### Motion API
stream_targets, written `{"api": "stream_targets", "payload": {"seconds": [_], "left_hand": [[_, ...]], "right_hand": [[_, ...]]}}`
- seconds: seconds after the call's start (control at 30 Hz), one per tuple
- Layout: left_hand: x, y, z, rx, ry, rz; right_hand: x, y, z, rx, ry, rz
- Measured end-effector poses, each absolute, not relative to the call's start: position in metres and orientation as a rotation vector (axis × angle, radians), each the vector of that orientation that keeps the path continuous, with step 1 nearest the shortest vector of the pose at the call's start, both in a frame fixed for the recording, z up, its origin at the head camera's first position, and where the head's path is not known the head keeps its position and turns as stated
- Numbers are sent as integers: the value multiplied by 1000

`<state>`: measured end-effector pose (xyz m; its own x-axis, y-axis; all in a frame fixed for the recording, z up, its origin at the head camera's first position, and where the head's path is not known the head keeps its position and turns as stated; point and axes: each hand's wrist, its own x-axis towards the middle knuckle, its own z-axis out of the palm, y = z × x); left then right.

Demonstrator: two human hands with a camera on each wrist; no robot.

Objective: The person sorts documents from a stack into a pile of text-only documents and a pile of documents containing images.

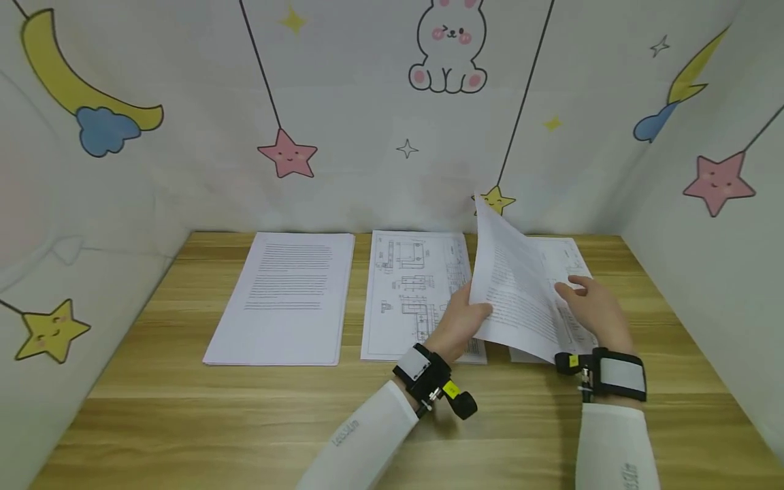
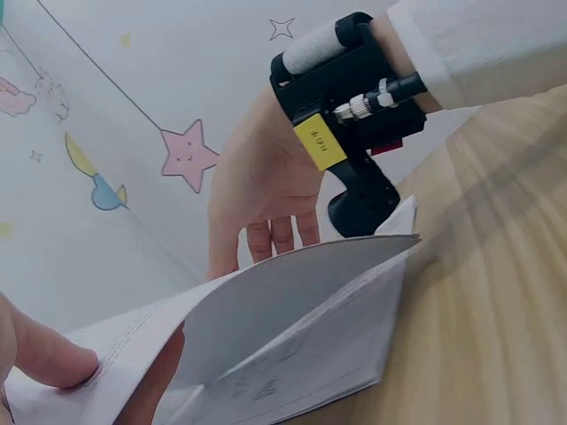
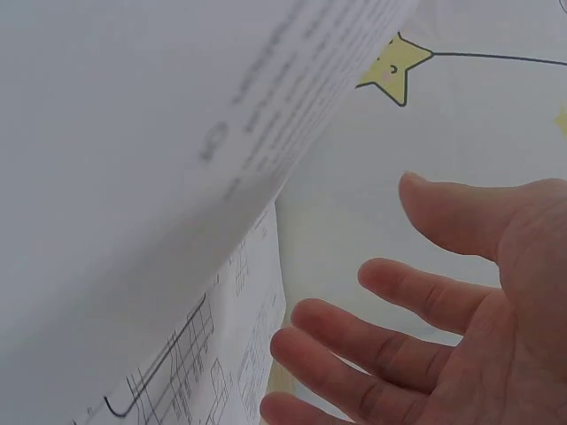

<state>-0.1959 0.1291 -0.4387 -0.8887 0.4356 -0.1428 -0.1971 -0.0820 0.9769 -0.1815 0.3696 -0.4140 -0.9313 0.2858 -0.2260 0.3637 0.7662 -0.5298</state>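
My left hand [image 1: 461, 321] pinches the left edge of a sheet of printed text [image 1: 517, 292], thumb on top and fingers beneath. The sheet is lifted and bowed, its left side raised above the stack of paper [image 1: 566, 255] on the right, whose visible page carries line drawings. To the right of the sheet, my right hand [image 1: 597, 313] has its fingers apart. In the right wrist view that hand [image 3: 443, 328] holds nothing, and its fingertips stand clear of the paper. Much of the right stack is hidden under the raised sheet.
A stack of text pages [image 1: 284, 299] lies on the left of the wooden table [image 1: 245, 422]. In the middle is a stack of technical drawings [image 1: 404, 292], partly covered by my left hand. A wall with cartoon prints [image 1: 367, 102] rises behind the table.
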Motion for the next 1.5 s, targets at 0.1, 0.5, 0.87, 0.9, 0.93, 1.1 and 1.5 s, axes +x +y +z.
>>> {"api": "stream_targets", "payload": {"seconds": [0.1, 0.5, 0.87, 0.9, 0.93, 1.1, 1.5], "left_hand": [[-198, 115, -431, 338, 1790, 2016], [-208, 46, -417, 467, 1877, 2018], [-214, -5, -413, 468, 1914, 2009], [-214, -9, -413, 457, 1916, 2004], [-215, -14, -413, 451, 1920, 1998], [-216, -41, -416, 423, 1987, 1983], [-213, -101, -424, 233, 2021, 2012]], "right_hand": [[-186, 363, -414, 525, 2813, -998], [-207, 298, -423, 640, 2430, -1710], [-212, 253, -432, 280, 1669, -2321], [-212, 250, -432, 265, 1600, -2347], [-213, 246, -432, 261, 1556, -2356], [-218, 226, -431, 214, 1616, -2347], [-229, 163, -425, 245, 2041, -2248]]}}
